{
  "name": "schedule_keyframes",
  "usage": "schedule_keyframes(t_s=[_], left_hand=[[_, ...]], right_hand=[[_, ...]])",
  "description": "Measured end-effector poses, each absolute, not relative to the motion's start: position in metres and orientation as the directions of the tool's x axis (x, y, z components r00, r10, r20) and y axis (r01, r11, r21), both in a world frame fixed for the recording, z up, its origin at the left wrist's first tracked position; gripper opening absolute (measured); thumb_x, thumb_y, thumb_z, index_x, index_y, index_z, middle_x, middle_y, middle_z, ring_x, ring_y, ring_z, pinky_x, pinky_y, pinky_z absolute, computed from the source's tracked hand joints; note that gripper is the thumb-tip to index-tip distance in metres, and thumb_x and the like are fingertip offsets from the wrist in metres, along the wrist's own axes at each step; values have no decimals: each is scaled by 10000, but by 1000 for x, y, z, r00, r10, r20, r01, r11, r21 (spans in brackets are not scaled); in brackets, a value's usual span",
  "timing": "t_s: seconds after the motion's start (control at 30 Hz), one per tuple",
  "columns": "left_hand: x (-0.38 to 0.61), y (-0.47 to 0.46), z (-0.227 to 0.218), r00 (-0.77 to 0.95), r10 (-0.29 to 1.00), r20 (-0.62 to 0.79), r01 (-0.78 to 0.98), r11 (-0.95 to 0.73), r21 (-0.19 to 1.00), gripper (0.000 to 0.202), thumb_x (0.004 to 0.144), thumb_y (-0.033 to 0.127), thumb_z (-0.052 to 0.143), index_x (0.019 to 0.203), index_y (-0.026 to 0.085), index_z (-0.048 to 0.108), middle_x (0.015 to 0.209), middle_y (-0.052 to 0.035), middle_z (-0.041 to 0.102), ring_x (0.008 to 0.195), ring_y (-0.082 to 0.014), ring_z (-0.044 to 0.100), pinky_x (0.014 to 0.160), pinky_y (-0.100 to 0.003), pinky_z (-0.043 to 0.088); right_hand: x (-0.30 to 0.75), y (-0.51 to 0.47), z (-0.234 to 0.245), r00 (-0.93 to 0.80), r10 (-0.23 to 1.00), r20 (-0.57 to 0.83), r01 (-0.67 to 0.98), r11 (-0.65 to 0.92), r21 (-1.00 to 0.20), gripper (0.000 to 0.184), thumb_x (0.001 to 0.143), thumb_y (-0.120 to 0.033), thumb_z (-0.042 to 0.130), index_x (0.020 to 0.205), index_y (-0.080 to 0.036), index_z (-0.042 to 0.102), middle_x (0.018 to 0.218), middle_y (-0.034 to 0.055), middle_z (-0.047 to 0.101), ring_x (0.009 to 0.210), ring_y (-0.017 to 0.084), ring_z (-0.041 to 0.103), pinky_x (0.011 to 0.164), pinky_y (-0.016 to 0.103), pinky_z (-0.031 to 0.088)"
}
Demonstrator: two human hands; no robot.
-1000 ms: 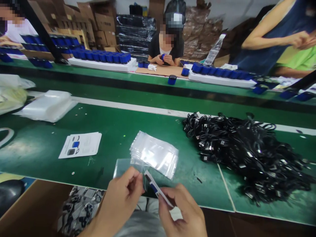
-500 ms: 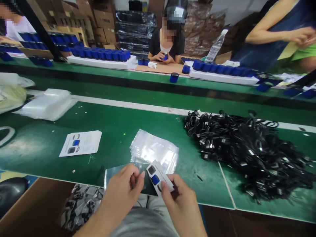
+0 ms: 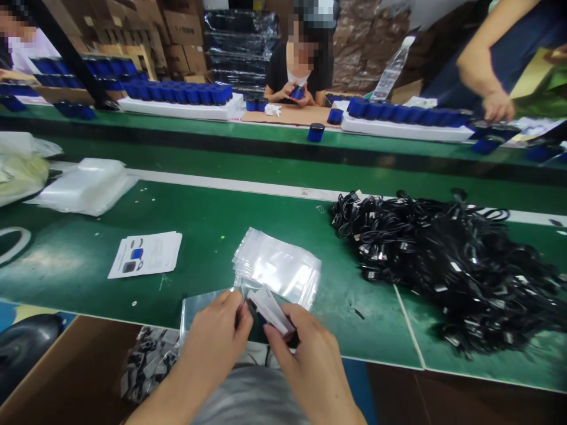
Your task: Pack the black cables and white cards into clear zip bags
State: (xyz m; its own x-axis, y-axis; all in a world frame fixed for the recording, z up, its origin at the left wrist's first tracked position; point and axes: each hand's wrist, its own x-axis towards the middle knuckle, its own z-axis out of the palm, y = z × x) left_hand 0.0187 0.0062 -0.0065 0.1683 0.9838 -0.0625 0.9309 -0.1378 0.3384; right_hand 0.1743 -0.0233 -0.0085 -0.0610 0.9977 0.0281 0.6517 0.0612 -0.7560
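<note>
My left hand is closed on a clear plastic bag at the table's front edge, its fingers pinched at the bag's right end. A folded printed leaflet is gripped in my right hand, thumb on the near side. The leaflet tilts up with its far end close to my left fingertips; whether it enters the bag is hidden. Just beyond my hands lies a fanned stack of clear plastic bags. To the left rests a stack of leaflets with pictures of devices on top.
A heap of black cables covers the right of the green table. Plastic packaging and a white ring lie left. Below the edge, a carton holds filled bags. Across, people work beside blue jars.
My right hand has moved slightly left and turned the leaflet, so its picture side faces away more. Both hands are closer together. Across the table, a co-worker's hand has reached down toward the blue jars.
</note>
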Motion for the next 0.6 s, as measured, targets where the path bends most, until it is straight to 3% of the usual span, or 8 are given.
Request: schedule_keyframes(t_s=[0.1,0.2,0.33,0.47,0.6], left_hand=[[17,4,-6,198,978,-57,915,-164,370,225,850,216,336,626,235,342,590,39,461,511,-151,493,515,-257,310],[14,3,-3,186,981,-46,907,-154,393,255,884,255,326,633,231,361,583,46,467,506,-139,496,509,-241,326],[7,2,3,49,995,-90,856,4,517,264,917,365,328,726,235,457,489,81,451,429,-129,483,475,-222,343],[4,2,5,-81,990,-116,725,139,675,272,902,432,353,766,239,488,489,81,508,427,-128,532,475,-213,388],[7,4,3,-138,990,21,717,85,691,229,893,386,383,746,238,477,436,97,443,383,-121,473,426,-203,360]], right_hand=[[167,-17,-5,-72,997,11,668,57,-742,69,815,-244,557,835,-210,613,707,16,641,582,184,585,529,250,387],[166,-14,-2,-60,998,9,659,47,-751,170,858,-247,473,706,-205,536,598,-3,584,502,157,533,485,239,338],[174,-17,2,-126,989,-80,534,-1,-845,189,882,-268,430,701,-216,443,519,-51,498,417,112,453,419,211,283],[173,-22,6,-265,957,-115,435,12,-901,148,856,-233,448,712,-209,472,563,-35,535,439,107,449,403,200,289],[161,-25,2,-199,969,-145,281,-85,-956,83,810,-228,506,766,-196,570,656,-6,589,512,119,498,448,207,371]])
